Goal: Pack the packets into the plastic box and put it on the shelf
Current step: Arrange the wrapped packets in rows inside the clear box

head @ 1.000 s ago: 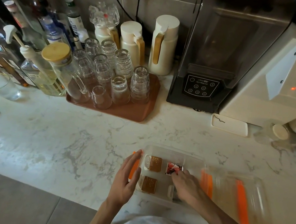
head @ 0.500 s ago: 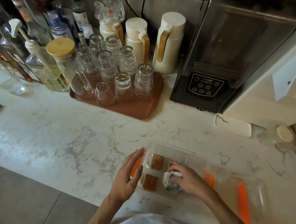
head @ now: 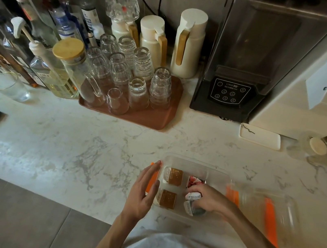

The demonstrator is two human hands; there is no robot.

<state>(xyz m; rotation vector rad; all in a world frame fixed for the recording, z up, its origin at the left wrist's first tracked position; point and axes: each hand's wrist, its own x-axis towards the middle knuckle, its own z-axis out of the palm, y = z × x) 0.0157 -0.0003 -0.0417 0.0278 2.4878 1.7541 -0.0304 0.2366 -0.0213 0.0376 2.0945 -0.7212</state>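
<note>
Clear plastic box (head: 198, 166), near the table's (head: 69, 147) front edge: light, slippery. Your right hand (head: 213, 200) pinches a packet (head: 193, 197); left hand (head: 143, 193) fingers apart. Grip both ends.

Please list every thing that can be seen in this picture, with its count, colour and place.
plastic box: one, clear, front counter
brown packets: two, box left side
red packet: one, box far right
grey-white packet: one, under right fingers
lid: one, clear with orange clips, right of box
tray: one, brown, carrying upturned glasses
jugs: three, cream, by wall
blender: one, dark
bottles: several, left
left hand: at box's left edge
right hand: in box
</note>
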